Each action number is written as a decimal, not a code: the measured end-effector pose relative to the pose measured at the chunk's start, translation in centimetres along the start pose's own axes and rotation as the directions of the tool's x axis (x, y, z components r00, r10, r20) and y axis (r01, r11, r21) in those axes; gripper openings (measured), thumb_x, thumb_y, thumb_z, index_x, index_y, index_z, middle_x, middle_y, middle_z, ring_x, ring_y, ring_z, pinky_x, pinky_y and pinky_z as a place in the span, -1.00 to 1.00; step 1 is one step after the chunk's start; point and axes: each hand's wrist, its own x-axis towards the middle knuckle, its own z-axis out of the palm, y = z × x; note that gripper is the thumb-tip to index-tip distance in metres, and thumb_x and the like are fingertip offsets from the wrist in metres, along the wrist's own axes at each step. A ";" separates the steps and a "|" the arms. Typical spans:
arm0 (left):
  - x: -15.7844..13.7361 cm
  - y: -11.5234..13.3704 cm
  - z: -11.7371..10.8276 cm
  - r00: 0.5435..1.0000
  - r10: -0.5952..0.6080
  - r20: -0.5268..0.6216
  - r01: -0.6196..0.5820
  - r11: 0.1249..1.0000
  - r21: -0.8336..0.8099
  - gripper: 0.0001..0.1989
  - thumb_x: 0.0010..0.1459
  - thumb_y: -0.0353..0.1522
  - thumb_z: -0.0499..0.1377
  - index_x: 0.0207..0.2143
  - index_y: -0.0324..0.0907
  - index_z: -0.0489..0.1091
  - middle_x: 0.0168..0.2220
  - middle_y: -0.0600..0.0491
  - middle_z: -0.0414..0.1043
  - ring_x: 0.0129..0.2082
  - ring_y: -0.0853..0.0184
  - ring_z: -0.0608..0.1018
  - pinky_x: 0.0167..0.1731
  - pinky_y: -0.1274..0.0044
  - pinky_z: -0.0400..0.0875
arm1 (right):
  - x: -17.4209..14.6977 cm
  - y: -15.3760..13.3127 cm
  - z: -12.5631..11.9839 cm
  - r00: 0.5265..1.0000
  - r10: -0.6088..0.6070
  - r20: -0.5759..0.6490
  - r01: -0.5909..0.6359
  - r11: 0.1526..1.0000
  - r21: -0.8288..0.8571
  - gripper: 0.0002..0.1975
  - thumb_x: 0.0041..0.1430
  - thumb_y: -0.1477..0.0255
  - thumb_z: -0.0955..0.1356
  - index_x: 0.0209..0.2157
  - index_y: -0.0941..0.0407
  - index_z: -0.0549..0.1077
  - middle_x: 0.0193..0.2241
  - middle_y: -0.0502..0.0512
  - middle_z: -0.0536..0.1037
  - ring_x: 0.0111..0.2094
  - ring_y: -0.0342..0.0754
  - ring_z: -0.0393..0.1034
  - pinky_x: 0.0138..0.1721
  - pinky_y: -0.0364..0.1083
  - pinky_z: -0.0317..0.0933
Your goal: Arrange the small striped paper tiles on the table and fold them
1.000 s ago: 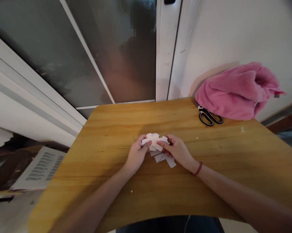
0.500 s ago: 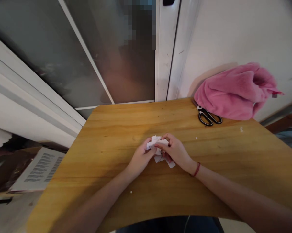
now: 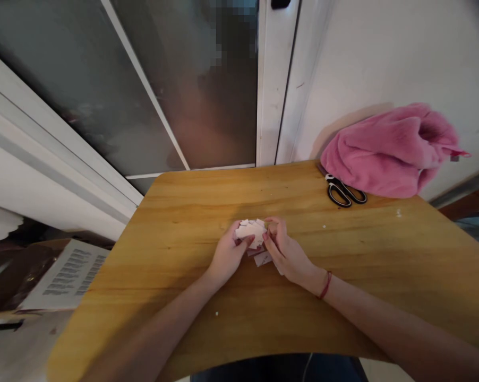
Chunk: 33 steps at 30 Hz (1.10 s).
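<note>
Several small white paper slips [image 3: 250, 231] are bunched in a loose fan between my two hands, above the middle of the wooden table [image 3: 207, 201]. My left hand [image 3: 228, 249] is closed on their left side, its thumb lying across the front. At the right edge of the bunch, my right hand [image 3: 285, 249] pinches with thumb and fingers. A red cord circles that wrist. Below the hands, more paper slips [image 3: 263, 258] stick out, one with faint dark marks; whether they are held or rest on the table I cannot tell.
Black-handled scissors [image 3: 345, 192] lie at the back right, blades partly hidden under a pink plush cloth [image 3: 391, 151] against the wall. Tiny white scraps [image 3: 216, 313] dot the table. A glass sliding door [image 3: 207, 116] stands behind; a printed cardboard box [image 3: 66, 273] sits left.
The slips in my left hand now sit in a neater fan. My right hand has drawn slightly down and right, its thumb moving off the front to the edge of the bunch.
</note>
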 end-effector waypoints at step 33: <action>0.2 1.0 -0.8 0.986 -0.153 0.072 0.166 0.953 -0.252 -0.75 -0.01 -0.32 0.19 -0.23 -0.18 0.34 -0.33 0.05 0.48 -0.31 0.30 0.54 -0.24 0.42 0.45 | 1.1 0.4 -0.3 0.961 0.195 0.195 -0.254 0.900 0.355 -0.65 0.11 0.16 0.28 -0.56 0.14 0.35 -0.73 -0.07 0.35 -0.75 -0.26 0.11 -0.73 -0.24 0.00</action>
